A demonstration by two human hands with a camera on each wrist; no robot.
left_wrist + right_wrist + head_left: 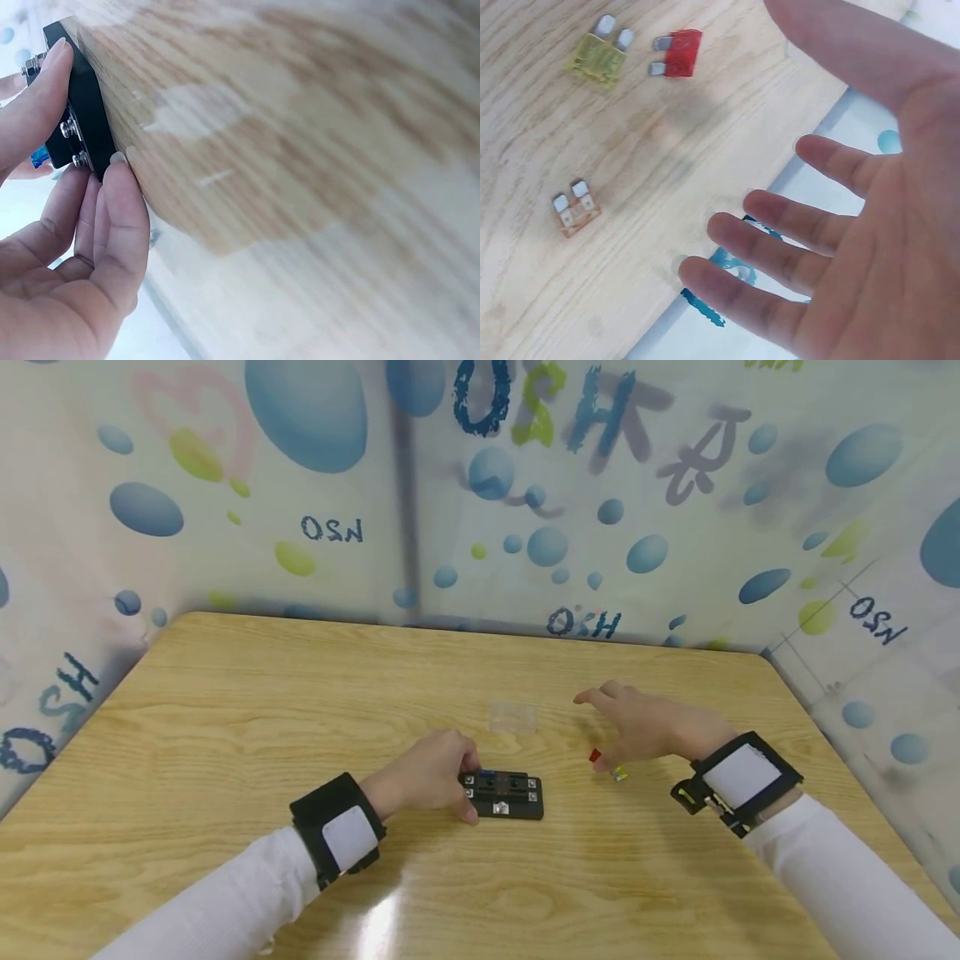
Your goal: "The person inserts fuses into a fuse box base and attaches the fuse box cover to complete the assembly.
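My left hand (pixel 431 772) grips the left end of a black fuse block (pixel 517 807), thumb on the near side and fingers on the far side. Metal screws stand along the block, and a blue blade fuse (pixel 40 156) shows on it in the left wrist view. Above the table to the right, my right hand (pixel 648 722) is spread and holds nothing. Under it lie a red blade fuse (pixel 682 54), a yellow blade fuse (pixel 598 58) and a light brown blade fuse (pixel 577 211). The brown one is hidden in the head view.
A clear plastic piece (pixel 513 717) lies on the wooden table (pixel 262 710) behind the fuse block. Printed curtain-like sheeting (pixel 525 577) rises along the table's back edge and sides.
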